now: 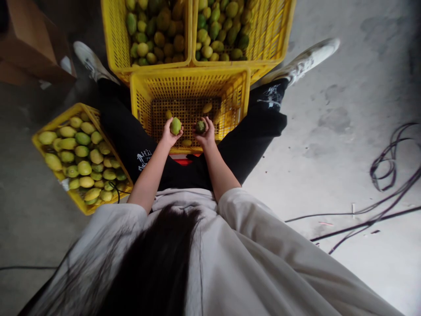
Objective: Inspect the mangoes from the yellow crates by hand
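My left hand point(169, 134) is closed around a light green lemon point(175, 126). A darker green lemon point(200, 127) sits in my right hand point(208, 132), with the fingers curled about it. Both hands are held apart, over the near part of a yellow plastic crate point(246, 94) between my legs. Down in that crate lie a few yellow lemons, one point(207, 107) toward the back and another point(186, 143) near the front wall.
Two yellow crates point(149, 66) of green and yellow lemons stand beyond. Another full crate point(74, 199) is by my left leg. A cardboard box point(29, 41) is at the upper left. Black cables point(391, 162) lie on the concrete floor at right.
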The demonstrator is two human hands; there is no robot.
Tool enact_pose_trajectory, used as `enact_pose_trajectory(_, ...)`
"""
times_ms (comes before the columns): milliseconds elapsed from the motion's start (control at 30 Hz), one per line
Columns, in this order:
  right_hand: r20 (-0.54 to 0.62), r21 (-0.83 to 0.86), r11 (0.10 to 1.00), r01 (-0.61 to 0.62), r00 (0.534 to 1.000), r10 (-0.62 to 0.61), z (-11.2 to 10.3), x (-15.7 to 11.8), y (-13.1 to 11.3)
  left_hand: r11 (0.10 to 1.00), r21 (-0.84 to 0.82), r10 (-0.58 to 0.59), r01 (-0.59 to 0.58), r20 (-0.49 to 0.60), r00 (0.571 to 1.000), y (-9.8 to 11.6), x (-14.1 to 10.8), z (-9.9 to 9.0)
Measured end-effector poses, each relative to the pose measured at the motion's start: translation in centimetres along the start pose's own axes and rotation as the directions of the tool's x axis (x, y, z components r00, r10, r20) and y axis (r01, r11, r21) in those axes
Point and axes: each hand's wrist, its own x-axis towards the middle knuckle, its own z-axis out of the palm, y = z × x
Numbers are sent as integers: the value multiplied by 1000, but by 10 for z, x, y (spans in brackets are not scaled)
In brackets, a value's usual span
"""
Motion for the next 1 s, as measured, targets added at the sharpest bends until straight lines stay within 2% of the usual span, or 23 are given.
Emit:
enact_pose_trajectory(167, 86, 20, 1000, -23, 996, 21, 1, -1, -3, 999, 1, -48, 48, -3, 999, 1, 1, 0)
enact_pose_trajectory(333, 72, 43, 996, -79, 995, 76, -2, 2, -5, 999, -47, 17, -17, 3, 1000, 3, 1, -1)
enact_pose_trajectory(467, 58, 18, 1000, -21, 998, 20, -4, 6, -3, 999, 31, 19, -18, -44, 999, 2, 5, -3)
enact_pose_trajectory(633, -22, 22, 1000, 19, 1000, -19, -4, 8, -1, 992, 124, -7, 11, -34, 999, -2, 11, -4)
enact_pose_trajectory(867, -8, 77, 991, 105, 994, -105, -6, 14, 1, 992, 126, 30, -23, -51, 998, 0, 9, -6)
enact_pose_trajectory(1000, 15, 71, 992, 104, 994, -105, -7, 10, 0, 998, 57, -10, 11, -21, 1000, 3, 2, -3)
